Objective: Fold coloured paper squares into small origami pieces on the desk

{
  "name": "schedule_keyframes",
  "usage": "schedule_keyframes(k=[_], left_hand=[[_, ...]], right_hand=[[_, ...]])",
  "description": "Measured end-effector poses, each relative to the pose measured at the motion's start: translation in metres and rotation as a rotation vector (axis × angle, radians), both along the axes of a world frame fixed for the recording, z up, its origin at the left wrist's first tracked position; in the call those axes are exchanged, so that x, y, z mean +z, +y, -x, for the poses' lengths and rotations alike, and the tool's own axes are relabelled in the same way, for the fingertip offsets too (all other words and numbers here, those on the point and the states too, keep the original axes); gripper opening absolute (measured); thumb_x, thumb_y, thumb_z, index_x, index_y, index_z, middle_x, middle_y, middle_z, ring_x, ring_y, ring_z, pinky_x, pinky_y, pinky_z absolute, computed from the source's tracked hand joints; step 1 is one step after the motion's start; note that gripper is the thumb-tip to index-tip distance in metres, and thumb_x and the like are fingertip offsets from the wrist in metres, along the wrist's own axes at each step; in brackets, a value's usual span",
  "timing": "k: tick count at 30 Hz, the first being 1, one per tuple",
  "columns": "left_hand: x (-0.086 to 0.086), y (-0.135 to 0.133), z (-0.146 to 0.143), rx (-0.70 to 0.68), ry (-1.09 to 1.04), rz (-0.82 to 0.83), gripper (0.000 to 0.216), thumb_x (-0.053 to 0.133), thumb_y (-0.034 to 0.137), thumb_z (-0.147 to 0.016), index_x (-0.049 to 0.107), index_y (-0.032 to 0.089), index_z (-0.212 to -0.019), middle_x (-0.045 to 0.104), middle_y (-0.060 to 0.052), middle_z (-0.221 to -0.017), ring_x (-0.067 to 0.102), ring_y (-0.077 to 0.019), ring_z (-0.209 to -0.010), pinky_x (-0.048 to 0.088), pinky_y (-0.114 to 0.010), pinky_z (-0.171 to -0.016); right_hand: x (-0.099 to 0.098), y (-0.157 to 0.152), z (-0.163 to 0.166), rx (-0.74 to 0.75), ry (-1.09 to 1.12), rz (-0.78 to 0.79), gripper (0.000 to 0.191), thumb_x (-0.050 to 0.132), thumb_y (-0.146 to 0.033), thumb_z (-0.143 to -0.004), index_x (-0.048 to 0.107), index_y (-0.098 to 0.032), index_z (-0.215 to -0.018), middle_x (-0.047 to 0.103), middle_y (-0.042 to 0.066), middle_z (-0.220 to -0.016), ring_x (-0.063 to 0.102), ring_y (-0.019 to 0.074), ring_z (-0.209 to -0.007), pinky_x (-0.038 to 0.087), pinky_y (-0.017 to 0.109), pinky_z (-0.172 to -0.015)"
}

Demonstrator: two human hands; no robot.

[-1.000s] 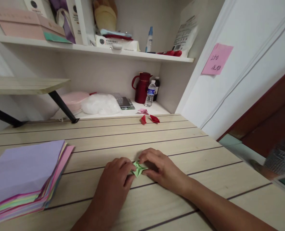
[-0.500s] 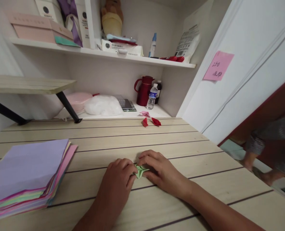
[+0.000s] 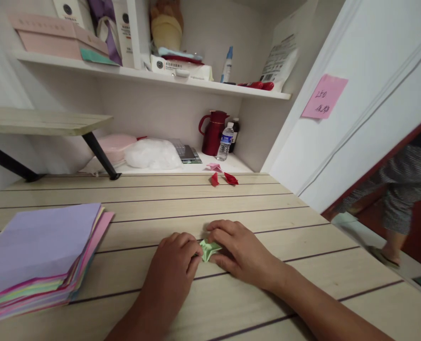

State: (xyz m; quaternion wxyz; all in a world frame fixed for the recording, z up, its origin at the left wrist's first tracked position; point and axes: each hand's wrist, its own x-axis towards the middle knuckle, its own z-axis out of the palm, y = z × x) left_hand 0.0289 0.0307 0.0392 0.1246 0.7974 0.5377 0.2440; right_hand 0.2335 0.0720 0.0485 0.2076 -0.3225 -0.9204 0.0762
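A small folded piece of light green paper [image 3: 209, 249] lies on the wooden tabletop [image 3: 153, 208], its creased points spread outward. My left hand [image 3: 178, 259] pinches its left edge between thumb and fingers. On the other side, my right hand [image 3: 237, 248] holds the right part, with curled fingers behind and the thumb in front. The fingertips hide parts of the paper's edges. Farther back on the table sit two small red folded papers, one narrow [image 3: 215, 179] and one wider [image 3: 231, 178]. Just behind them is a pink folded paper [image 3: 214, 167].
A stack of coloured paper sheets [image 3: 43, 246] lies at the left. Behind the table stand a dark red jug [image 3: 215, 133], a water bottle [image 3: 224, 142] and a white plastic bag [image 3: 153, 154]. A raised wooden shelf [image 3: 47, 121] overhangs the back left. A person's legs [image 3: 402, 189] show at right.
Both hands stay on the green paper and have barely shifted; its folds look slightly more spread. The person at the right has moved, with more of the legs showing.
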Motion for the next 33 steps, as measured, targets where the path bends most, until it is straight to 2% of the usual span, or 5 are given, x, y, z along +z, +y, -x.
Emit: schedule_keyframes(k=[9,13,17,24,33], left_hand=[[-0.0027,0.0026,-0.0003,0.015,-0.017,0.008,0.015,0.059,0.008,-0.083,0.063,0.023,-0.079,0.068,-0.001,-0.092,0.059,-0.0209,-0.090,0.043,-0.039,-0.083],[-0.0042,0.0029,0.0002,0.023,-0.018,0.017,0.015,0.061,0.007,-0.082,0.062,0.022,-0.080,0.068,0.000,-0.092,0.059,-0.0214,-0.090,0.042,-0.040,-0.083],[-0.0028,0.0033,-0.0005,0.015,-0.016,0.018,0.015,0.060,0.007,-0.083,0.062,0.022,-0.081,0.067,0.000,-0.092,0.059,-0.0210,-0.090,0.042,-0.039,-0.083],[-0.0022,0.0023,-0.0007,0.004,-0.014,0.025,0.014,0.059,0.008,-0.084,0.063,0.022,-0.081,0.067,0.000,-0.092,0.058,-0.0206,-0.090,0.042,-0.039,-0.084],[-0.0038,0.0020,0.0001,0.016,-0.034,0.028,0.015,0.059,0.007,-0.083,0.062,0.021,-0.078,0.067,0.001,-0.090,0.059,-0.0193,-0.089,0.042,-0.038,-0.084]], right_hand=[[-0.0068,0.0052,-0.0023,0.007,0.281,0.155,0.011,0.066,-0.015,-0.088,0.061,-0.024,-0.092,0.068,0.005,-0.107,0.064,0.0195,-0.099,0.051,0.034,-0.088],[-0.0075,0.0061,-0.0029,0.019,0.270,0.147,0.017,0.067,-0.010,-0.086,0.063,-0.024,-0.093,0.067,0.005,-0.113,0.063,0.0204,-0.107,0.050,0.037,-0.094],[-0.0020,0.0023,-0.0012,0.004,0.319,0.195,0.027,0.068,-0.006,-0.082,0.062,-0.024,-0.101,0.058,0.009,-0.125,0.058,0.0216,-0.118,0.052,0.035,-0.094],[-0.0028,-0.0022,0.0005,0.069,0.275,0.176,0.019,0.069,-0.007,-0.084,0.071,-0.023,-0.091,0.045,0.007,-0.139,0.049,0.0252,-0.129,0.042,0.043,-0.108],[-0.0069,0.0041,-0.0028,0.030,0.312,0.247,0.016,0.075,-0.010,-0.080,0.067,-0.022,-0.088,0.060,0.008,-0.124,0.059,0.0235,-0.115,0.049,0.036,-0.096]])
